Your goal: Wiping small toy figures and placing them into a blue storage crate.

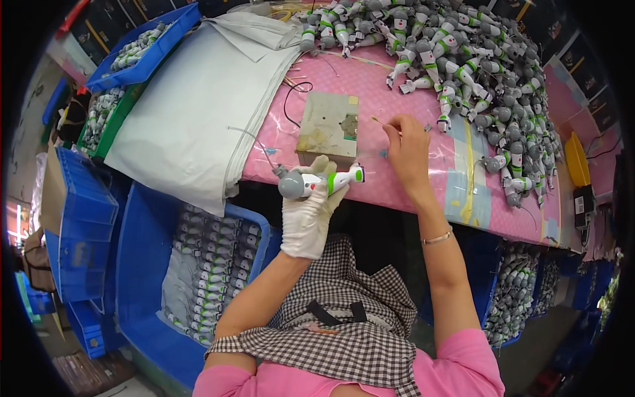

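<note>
My left hand (303, 221), in a white glove, is closed around a white toy arm (311, 185) with a grey ball end and green bands. A thin wire sticks up from its grey end. The toy arm lies across my palm, just in front of a metal box (329, 124) with stained sides. To the right of the box, my bare right hand (408, 147) pinches a thin stick (379, 122) with a yellowish tip. The stick is apart from the toy arm.
A big heap of similar toy arms (456, 59) covers the table's back right. White sheets (198, 99) drape over the left of the pink table top (264, 149). A blue bin (142, 264) below left holds rows of toy arms. Another blue bin (486, 264) stands under the table.
</note>
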A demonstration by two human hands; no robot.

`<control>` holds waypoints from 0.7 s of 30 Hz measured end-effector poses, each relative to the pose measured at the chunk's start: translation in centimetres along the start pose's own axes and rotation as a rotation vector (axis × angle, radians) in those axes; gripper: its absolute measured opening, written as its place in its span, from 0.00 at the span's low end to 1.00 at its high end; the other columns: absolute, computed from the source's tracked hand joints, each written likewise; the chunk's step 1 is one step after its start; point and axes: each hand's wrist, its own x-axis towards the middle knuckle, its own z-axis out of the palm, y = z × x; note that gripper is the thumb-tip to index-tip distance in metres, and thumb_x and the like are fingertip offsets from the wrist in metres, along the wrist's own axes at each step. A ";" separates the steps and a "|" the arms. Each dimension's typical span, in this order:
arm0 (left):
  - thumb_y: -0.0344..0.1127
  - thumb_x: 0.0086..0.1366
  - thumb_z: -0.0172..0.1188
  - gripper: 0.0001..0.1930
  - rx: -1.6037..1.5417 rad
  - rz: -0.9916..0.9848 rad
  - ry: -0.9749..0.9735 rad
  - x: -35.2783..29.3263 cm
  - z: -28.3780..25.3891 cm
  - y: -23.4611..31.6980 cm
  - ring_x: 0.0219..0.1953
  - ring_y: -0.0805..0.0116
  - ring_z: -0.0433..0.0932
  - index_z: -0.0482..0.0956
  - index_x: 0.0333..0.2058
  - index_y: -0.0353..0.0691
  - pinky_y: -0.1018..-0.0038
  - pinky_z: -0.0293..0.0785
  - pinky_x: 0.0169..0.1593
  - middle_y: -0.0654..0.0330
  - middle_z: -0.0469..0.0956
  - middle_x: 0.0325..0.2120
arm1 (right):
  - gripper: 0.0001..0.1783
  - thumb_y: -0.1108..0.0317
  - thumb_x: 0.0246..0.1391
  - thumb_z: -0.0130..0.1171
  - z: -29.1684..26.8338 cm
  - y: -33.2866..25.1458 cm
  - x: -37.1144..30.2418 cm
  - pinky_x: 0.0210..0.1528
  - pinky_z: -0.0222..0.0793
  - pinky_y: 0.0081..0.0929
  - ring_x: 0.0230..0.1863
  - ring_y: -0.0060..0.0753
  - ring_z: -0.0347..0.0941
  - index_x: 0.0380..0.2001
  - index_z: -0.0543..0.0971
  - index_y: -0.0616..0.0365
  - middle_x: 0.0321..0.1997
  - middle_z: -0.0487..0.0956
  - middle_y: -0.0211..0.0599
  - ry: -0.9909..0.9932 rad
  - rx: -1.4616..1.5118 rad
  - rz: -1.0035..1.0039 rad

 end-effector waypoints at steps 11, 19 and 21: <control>0.28 0.58 0.59 0.17 0.106 0.151 0.129 0.1 -2.0 -4.5 0.46 0.62 0.73 0.63 0.43 0.42 0.67 0.75 0.50 0.56 0.69 0.47 | 0.07 0.80 0.42 0.60 -1.1 -7.5 -9.1 0.19 0.61 0.18 0.17 0.19 0.67 0.29 0.79 0.63 0.20 0.74 0.34 -0.044 0.625 0.129; 0.28 0.55 0.62 0.20 0.085 0.172 0.118 0.0 -1.4 -4.6 0.45 0.63 0.72 0.63 0.43 0.42 0.71 0.76 0.45 0.57 0.68 0.46 | 0.07 0.81 0.39 0.60 -1.3 -6.3 -8.2 0.18 0.62 0.19 0.16 0.22 0.68 0.26 0.78 0.63 0.18 0.72 0.34 -0.079 0.574 0.105; 0.28 0.55 0.62 0.20 0.106 0.182 0.092 0.1 -2.3 -4.7 0.46 0.63 0.72 0.63 0.43 0.42 0.71 0.76 0.46 0.57 0.68 0.46 | 0.06 0.81 0.39 0.60 -1.2 -6.3 -8.2 0.18 0.62 0.19 0.16 0.22 0.68 0.26 0.78 0.63 0.18 0.72 0.34 -0.089 0.566 0.051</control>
